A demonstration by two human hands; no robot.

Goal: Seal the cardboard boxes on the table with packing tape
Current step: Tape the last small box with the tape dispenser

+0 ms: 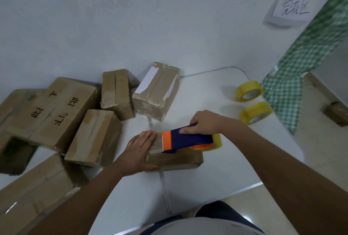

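The box being taped [175, 156] lay on the white surface [216, 170], close to its near edge, and everything else took its place from that box. The left hand [140, 152] lay flat across the box's left end, fingers [148, 137] straight and spread on the top, thumb down along the near side, pressing rather than gripping. The right hand [204, 122] was wrapped round the blue handle of the tape dispenser [185, 140], fingers curled tight over it. The dispenser sat on top of the box, its orange front end toward the left hand, its yellowish roll hanging over the box's right end. Whether tape was already stuck down under it could not be made out.

Beyond the box stood a taped box with white labels [157, 91], and just left of that a narrower brown box [115, 93]. Left of the worked box sat a tilted brown box [94, 137], touching a large box with black handwriting [54, 110] farther left. Another large box [32, 195] lay near-left of it. To the right and beyond, well apart, two yellow tape rolls [249, 90] [257, 112] stood on edge beside a green checked cloth [282, 93].
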